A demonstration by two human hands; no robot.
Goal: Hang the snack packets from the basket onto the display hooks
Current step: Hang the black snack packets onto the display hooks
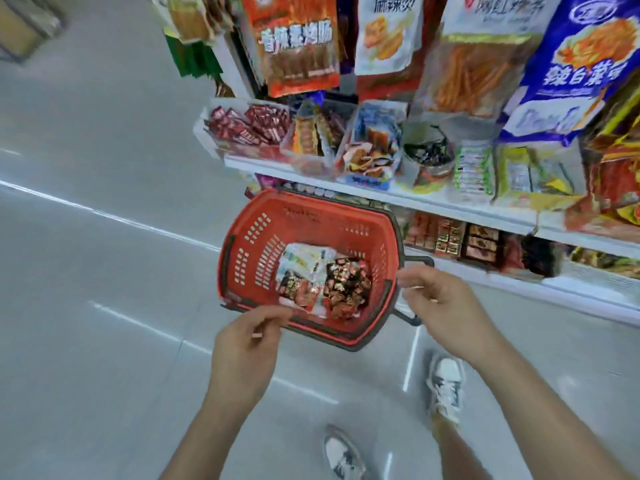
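Observation:
A red plastic basket [249,251] stands on the floor in front of the shelves. Inside it lie several snack packets: white-and-blue ones [304,263] and red-and-black ones [348,289]. My left hand [244,344] hovers over the basket's near rim, fingers loosely bent, holding nothing. My right hand [441,301] is at the basket's right side, near its dark handle [420,261], fingers relaxed and empty. Above the shelf, large packets hang on display: an orange-red one [298,46], a white one [388,32], a clear one with orange sticks [478,67] and a blue-and-white one [581,60]. The hooks themselves are hidden.
A white shelf [381,194] carries open boxes of small snacks [249,128]; a lower shelf [519,285] holds more packets. Grey tiled floor [104,271] stretches to the left. My two shoes [446,386] stand just behind the basket.

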